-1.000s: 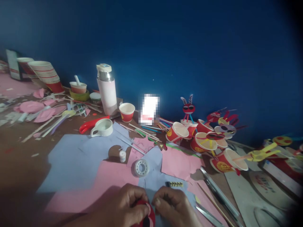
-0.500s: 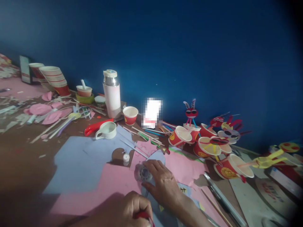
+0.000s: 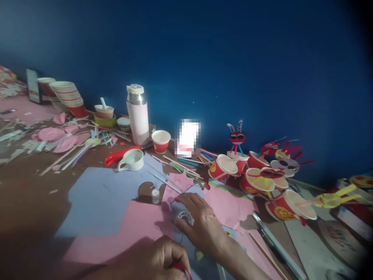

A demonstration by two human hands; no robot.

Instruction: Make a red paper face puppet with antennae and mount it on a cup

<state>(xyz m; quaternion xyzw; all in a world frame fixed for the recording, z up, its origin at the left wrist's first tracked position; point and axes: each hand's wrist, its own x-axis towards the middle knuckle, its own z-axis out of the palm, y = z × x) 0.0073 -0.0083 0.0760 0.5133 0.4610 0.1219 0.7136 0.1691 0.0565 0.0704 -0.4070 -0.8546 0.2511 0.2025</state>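
Observation:
My left hand (image 3: 167, 256) is closed in a fist at the bottom edge, around a red object (image 3: 181, 266). Only a curved red strip of it shows; the rest is hidden by my fingers. My right hand (image 3: 201, 217) hovers low over the blue paper, fingers stretched forward and thumb apart from them. A small clear round spool (image 3: 185, 217) with a ring of holes lies flat beneath this hand, partly covered by the thumb. Left of the hand stands a small white spool (image 3: 155, 196). Blue paper (image 3: 96, 198) and pink paper (image 3: 145, 221) lie beneath.
Behind stand a pink flask (image 3: 138, 120), a paper cup (image 3: 161, 142) and a white mug (image 3: 131, 160) beside red handles (image 3: 118, 155). Paper cups with craft figures (image 3: 223, 167) line the right. Stacked cups (image 3: 68, 97) and pink paper scraps (image 3: 52, 134) lie left; a metal tube (image 3: 275, 245) is at right.
The clear spool, tilted between my right fingers and thumb before, now lies flatter and slightly right under the hand. My left hand stays closed on the red object. The view shifted slightly.

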